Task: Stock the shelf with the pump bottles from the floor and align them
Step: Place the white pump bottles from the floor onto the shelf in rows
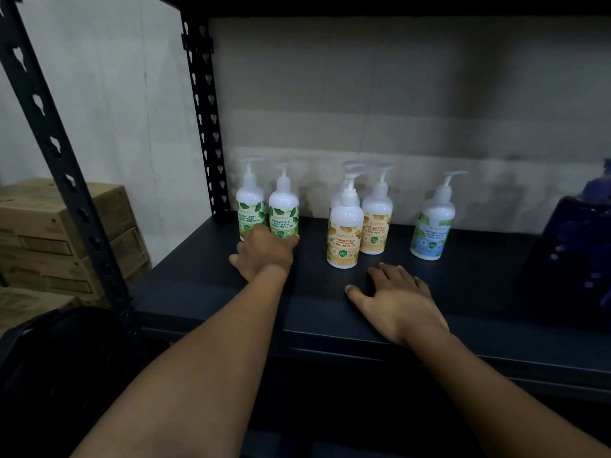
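Note:
Several white pump bottles stand on the dark shelf [330, 302]. Two with green labels [251, 206] [283, 209] stand side by side at the left. Three with orange labels cluster in the middle: one in front [344, 236], one at its right [377, 223], one mostly hidden behind. A blue-label bottle [433, 226] stands alone further right. My left hand [264, 256] rests on the shelf with its fingertips against the bases of the two green bottles, thumb spread to the left. My right hand [396, 302] lies flat on the shelf, fingers apart, just in front of the orange bottles and touching none.
A dark blue container [578, 246] stands at the shelf's right end. Black slotted uprights [205, 127] [49, 143] frame the left side. Cardboard boxes [49, 233] are stacked beyond them, with a dark object [66, 358] below. A grey wall backs the shelf.

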